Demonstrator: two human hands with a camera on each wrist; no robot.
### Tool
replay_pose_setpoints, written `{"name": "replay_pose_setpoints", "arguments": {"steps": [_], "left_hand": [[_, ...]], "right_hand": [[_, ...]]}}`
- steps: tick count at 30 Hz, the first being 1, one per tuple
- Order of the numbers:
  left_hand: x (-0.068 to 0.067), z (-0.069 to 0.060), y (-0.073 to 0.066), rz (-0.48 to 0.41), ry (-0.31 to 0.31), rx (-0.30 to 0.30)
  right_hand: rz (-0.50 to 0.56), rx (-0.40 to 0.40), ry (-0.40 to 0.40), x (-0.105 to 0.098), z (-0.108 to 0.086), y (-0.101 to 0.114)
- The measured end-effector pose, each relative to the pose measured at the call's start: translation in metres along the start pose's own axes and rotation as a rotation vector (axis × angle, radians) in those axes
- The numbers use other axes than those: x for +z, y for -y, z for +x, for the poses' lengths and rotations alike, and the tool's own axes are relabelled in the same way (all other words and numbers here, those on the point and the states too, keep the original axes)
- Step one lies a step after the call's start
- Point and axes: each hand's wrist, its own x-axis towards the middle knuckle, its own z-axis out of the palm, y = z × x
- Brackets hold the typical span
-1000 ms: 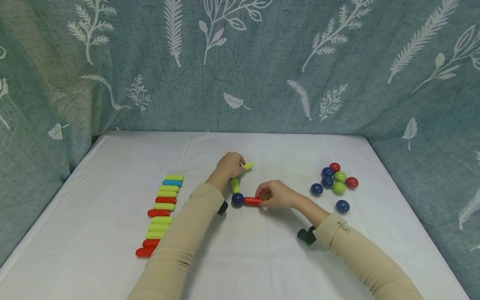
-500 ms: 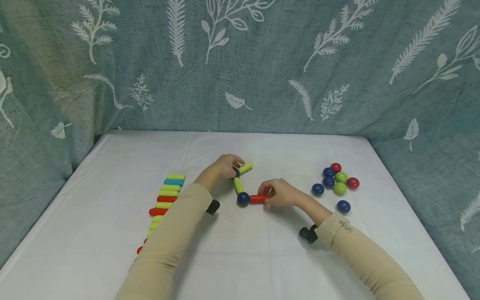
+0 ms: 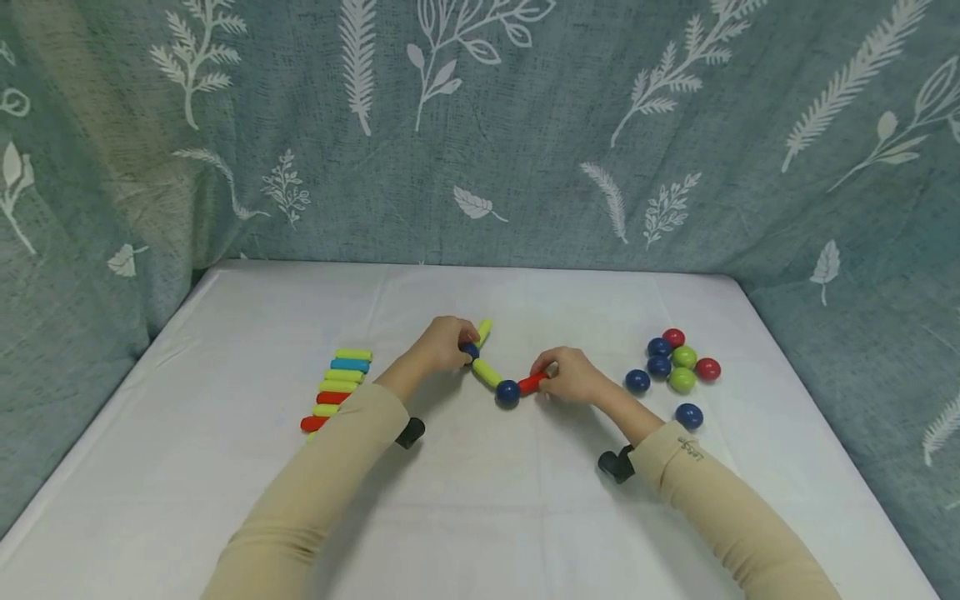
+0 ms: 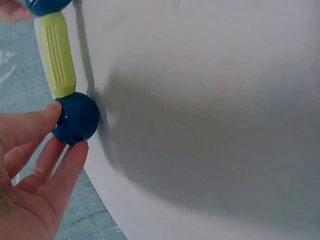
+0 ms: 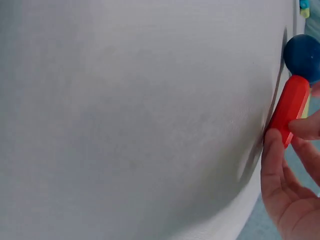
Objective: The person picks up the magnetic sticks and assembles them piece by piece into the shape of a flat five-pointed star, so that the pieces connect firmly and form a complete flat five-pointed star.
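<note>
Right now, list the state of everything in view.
Far blue ball: pinched by left hand
Middle green rod: joined at both ends
Near blue ball: joined to two rods
Red rod: pinched by right hand
Far green rod: attachment unclear
Loose balls: lying unattached
Rod row: side by side, partly hidden
Tablecloth: spread
Backdrop: hanging

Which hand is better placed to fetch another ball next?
Probably the right hand: it's nearer the loose balls, though it would first have to release the red stick. The left hand pinches a blue ball, farther away.

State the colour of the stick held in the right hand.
The stick is red; the right wrist view shows it best.
</note>
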Motion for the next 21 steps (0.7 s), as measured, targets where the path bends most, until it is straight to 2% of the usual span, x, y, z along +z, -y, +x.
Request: {"name": "replay_pose_setpoints", "arguments": {"steps": [6,13,16,21], "left_hand": [[0.003,-0.008,-0.004,0.027,-0.044,-0.038],[0.008,-0.019,-0.012,0.033,-0.081,-0.066],[0.012,-0.022,-0.015,0.033,-0.099,-0.08],[0.017,-0.028,-0.02,0.044,-0.143,-0.091]], "right_hand": [[-0.023,0.009,-0.095,-0.002,0.004,-0.003],[-0.017,-0.037,-0.141,-0.004,-0.001,-0.004],[-0.007,-0.064,-0.139,-0.005,-0.002,-0.002],[0.011,-0.106,-0.082,-0.004,-0.002,0.002]]}}
